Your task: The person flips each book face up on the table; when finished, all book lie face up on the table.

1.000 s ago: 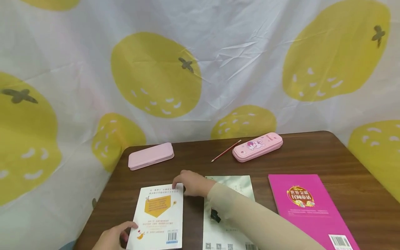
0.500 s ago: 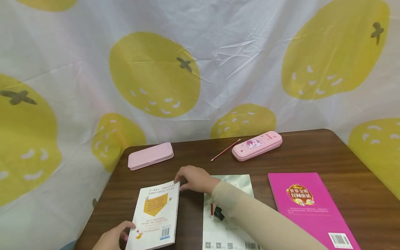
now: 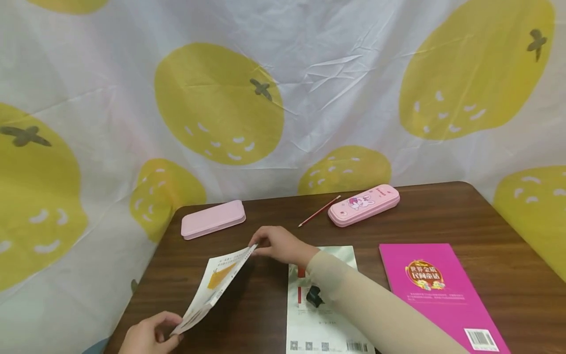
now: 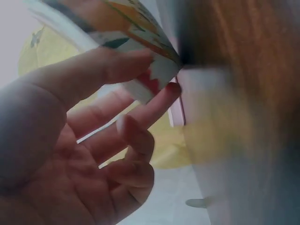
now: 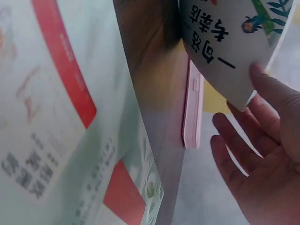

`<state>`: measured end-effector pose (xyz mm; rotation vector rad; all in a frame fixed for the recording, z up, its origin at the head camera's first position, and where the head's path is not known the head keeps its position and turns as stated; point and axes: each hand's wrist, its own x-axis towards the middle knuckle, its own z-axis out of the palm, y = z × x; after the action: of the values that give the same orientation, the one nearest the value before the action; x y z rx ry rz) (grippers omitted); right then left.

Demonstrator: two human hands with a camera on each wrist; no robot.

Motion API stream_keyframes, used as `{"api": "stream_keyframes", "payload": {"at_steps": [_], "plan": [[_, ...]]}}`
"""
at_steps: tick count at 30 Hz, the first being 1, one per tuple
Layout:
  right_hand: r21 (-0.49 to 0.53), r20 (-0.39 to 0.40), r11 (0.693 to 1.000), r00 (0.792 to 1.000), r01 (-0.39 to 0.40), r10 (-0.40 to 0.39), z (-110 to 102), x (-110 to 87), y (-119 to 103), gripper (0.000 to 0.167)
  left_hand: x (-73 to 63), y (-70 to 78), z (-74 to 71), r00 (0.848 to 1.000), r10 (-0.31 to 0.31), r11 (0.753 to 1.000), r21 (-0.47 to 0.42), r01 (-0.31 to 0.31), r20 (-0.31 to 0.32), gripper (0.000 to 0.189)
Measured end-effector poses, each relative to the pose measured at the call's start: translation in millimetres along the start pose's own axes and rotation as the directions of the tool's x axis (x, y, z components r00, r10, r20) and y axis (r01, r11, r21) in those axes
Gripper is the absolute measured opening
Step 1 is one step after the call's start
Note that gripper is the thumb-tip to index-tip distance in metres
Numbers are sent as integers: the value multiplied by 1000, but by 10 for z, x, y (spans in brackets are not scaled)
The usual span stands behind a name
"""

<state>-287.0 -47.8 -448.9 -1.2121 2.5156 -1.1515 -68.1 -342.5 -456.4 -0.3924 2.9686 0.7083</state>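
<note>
The white book (image 3: 213, 285) is tilted above the left part of the surface (image 3: 482, 231), its near-left corner pinched by the left hand (image 3: 148, 337) and its far-right corner pinched by the right hand (image 3: 278, 246). From the head, its back cover is too foreshortened to read, and whether its lower edge touches the surface cannot be told. The right wrist view catches part of the other face, with large dark characters and a leafy picture cut off by the frame; in the left wrist view the wood is smeared by blur. The person's left wrist runs out below the head view.

A beige sleeve (image 3: 384, 309) hides the right side of the pale green book (image 3: 314, 317) and a near-left stretch of the magenta book (image 3: 438, 295), both cropped at the bottom. A small black object (image 3: 315, 296) beside the sleeve is hard to identify.

The surface is dark, wood-grained, with rounded far corners; its near edge is out of view. Along its back lie a plain pink case (image 3: 213, 220), a red pencil (image 3: 319, 211) and a rabbit-printed pink case (image 3: 364, 205). Behind hangs a creased white cloth (image 3: 336, 108) with big yellow fruits, several cut off
</note>
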Motion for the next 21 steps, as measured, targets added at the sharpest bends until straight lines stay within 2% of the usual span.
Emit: {"api": "stream_keyframes", "payload": {"at_steps": [2,5,7,10,12,14,16,21], "plan": [[45,-29,999,999,-15,16,-24,-6,1,19,-25,14,-27,995,47,999,-13,-48,-85,26],[86,-76,996,997,-17,23,-51,-15,7,20,-43,39,-50,976,115,993,-18,-120,-186,24],[112,-106,994,994,-12,24,-64,-16,14,18,-43,69,-74,974,95,994,-31,-103,-205,21],[159,-136,987,990,-10,32,-76,-6,28,14,-30,101,-117,981,14,998,-60,-26,-194,18],[182,-150,983,988,-12,40,-86,5,29,12,-29,120,-129,977,-31,997,-79,14,-212,17],[204,-164,979,986,-6,40,-102,12,23,11,-27,135,-123,965,-51,995,-99,26,-257,18],[217,-178,976,983,2,38,-124,13,13,12,-24,153,-98,947,-48,994,-108,14,-318,19],[260,-233,965,971,12,51,-193,-6,4,15,4,218,-30,904,9,989,-130,-72,-427,22]]}}
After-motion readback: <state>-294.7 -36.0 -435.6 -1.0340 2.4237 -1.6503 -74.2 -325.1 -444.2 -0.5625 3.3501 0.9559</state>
